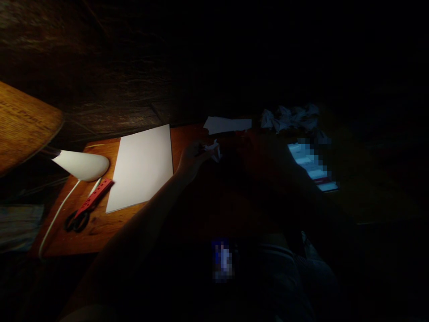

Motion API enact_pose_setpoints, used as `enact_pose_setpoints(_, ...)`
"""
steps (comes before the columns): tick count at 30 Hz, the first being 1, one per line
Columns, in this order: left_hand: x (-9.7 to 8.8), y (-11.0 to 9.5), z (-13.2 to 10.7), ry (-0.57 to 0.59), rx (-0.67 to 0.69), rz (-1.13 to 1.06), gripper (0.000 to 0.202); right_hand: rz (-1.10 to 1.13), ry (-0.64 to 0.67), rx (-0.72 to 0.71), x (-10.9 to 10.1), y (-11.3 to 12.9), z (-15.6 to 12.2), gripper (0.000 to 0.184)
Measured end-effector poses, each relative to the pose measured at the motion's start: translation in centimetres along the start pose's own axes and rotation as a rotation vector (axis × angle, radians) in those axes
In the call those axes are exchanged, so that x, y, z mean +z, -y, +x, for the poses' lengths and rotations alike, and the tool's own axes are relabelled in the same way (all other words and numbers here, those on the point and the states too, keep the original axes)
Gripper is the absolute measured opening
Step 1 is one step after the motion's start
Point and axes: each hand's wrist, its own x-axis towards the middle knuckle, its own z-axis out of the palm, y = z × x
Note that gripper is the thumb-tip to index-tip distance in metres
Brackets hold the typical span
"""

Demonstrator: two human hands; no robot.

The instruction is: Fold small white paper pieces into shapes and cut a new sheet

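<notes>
Pinching a crumpled paper scrap (213, 150), the left hand (191, 156) has its fingers clamped on it just right of the white sheet (142, 167), probably so the lamp (82, 164) lights it. Right hand: lost in darkness.

Left arm (147, 210): bare forearm, a long tapering shape from 7 o'clock to the centre, lit only along its upper edge. Left hand (193, 156): bare, a dark outline just above centre. Lap (288, 268), at 5 o'clock: dark grey cloth in soft folds, barely lit. Right arm and right hand: lost in shadow at 3 o'clock; clothing there cannot be told.
</notes>
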Motion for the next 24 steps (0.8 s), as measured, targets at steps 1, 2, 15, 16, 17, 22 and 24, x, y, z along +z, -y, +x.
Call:
enact_pose_setpoints(1, 0.0, -0.1, -0.1, 0.013, 0.004, 0.001, 0.032, 0.007, -0.015, -0.010, -0.4, 1.0, 0.1, 0.025)
enact_pose_setpoints(2, 0.0, -0.3, -0.1, 0.027, 0.006, 0.003, 0.033, 0.034, -0.017, -0.035, -0.6, 1.9, 0.1, 0.026)
enact_pose_setpoints(15, 0.2, -0.4, -0.5, 0.084, -0.019, 0.016, 0.033, 0.320, 0.023, -0.253, 2.2, 2.0, 0.7, 0.025)
enact_pose_setpoints(16, 0.2, -0.5, -0.5, 0.093, -0.023, 0.023, 0.033, 0.320, 0.039, -0.257, 2.2, 2.1, 0.7, 0.023)
enact_pose_setpoints(17, 0.2, -0.5, -0.5, 0.097, -0.026, 0.031, 0.033, 0.326, 0.056, -0.258, 2.2, 2.1, 0.8, 0.021)
enact_pose_setpoints(22, 0.2, -0.3, -0.5, 0.092, -0.034, 0.029, 0.030, 0.359, 0.073, -0.216, 2.8, 2.2, 1.2, 0.013)
enact_pose_setpoints(24, 0.1, -0.2, -0.4, 0.096, -0.049, 0.007, 0.030, 0.341, 0.063, -0.201, 3.0, 2.3, 1.2, 0.010)
